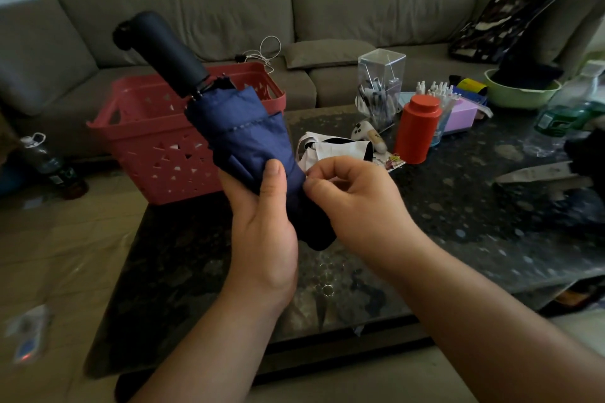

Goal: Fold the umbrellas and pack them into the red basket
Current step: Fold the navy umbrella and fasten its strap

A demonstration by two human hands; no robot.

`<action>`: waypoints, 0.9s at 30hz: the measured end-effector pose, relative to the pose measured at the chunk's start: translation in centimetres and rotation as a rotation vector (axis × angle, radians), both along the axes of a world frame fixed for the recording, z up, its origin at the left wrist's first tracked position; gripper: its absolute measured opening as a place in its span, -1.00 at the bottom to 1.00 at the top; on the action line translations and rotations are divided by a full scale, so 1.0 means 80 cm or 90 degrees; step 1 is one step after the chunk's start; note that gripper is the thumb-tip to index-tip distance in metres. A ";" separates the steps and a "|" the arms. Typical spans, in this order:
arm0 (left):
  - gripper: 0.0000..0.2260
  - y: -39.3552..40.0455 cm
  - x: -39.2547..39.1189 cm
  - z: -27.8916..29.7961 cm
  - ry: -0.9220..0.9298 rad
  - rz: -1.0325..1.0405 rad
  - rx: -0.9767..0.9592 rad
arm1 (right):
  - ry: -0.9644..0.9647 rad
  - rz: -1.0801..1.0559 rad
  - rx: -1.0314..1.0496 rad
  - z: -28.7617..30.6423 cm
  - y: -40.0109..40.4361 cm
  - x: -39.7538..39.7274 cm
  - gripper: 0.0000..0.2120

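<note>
Red basket [170, 154] on dark table [458, 232], upright, interior mostly hidden, contents not discernible. Clear box [381, 85] with pens; green bowl [520, 93] holding something dark. Orange canister [417, 129] lidded. No legible writing. Navy umbrella [244, 141] collapsed, tilted, black handle up-left, raised in front of basket. Left hand [262, 219] wrapped round lower canopy, thumb across fabric. Right hand [353, 193] curled, thumb and forefinger pinching at canopy's right edge. White umbrella [334, 149] flat on table behind.

Both forearms reach forward – left hand [262, 222] curled, thumb up – right hand [352, 193] pinching, fingers curled
</note>
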State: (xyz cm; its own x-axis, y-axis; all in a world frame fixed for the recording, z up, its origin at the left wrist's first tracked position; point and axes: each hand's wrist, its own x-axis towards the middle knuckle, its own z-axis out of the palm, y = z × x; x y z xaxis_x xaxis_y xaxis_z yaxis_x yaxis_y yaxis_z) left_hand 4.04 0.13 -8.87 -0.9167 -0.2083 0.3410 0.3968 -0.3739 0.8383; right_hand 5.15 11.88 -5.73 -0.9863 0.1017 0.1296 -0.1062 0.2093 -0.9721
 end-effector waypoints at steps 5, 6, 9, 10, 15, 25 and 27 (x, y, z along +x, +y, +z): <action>-0.41 0.000 -0.006 0.002 -0.029 -0.013 0.032 | -0.122 0.071 -0.211 0.005 -0.002 -0.001 -0.80; -0.41 0.001 -0.005 0.002 -0.030 -0.015 0.037 | -0.144 0.085 -0.278 0.006 -0.003 -0.001 -0.81; -0.40 0.004 -0.004 0.004 -0.039 -0.026 0.051 | -0.175 0.102 -0.371 0.004 -0.005 0.001 -0.82; -0.41 0.004 -0.003 0.005 -0.052 -0.026 0.057 | -0.166 0.098 -0.360 0.001 -0.004 0.000 -0.81; -0.45 0.004 -0.004 0.009 -0.076 -0.035 0.091 | -0.084 0.064 -0.207 0.000 0.002 0.000 -0.84; -0.44 0.001 -0.004 0.000 -0.041 -0.048 0.058 | -0.109 0.056 -0.157 -0.005 -0.008 0.002 -0.72; -0.49 0.001 -0.003 -0.002 -0.026 -0.055 0.037 | -0.115 0.026 -0.148 -0.009 -0.010 0.002 -0.71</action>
State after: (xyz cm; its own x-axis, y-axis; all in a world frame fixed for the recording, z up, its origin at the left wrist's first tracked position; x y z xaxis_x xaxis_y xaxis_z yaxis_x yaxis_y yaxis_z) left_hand 3.83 0.23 -9.00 -0.9447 -0.1470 0.2932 0.3278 -0.4535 0.8288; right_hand 5.30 11.08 -6.41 -0.9952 0.0674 -0.0710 0.0696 -0.0226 -0.9973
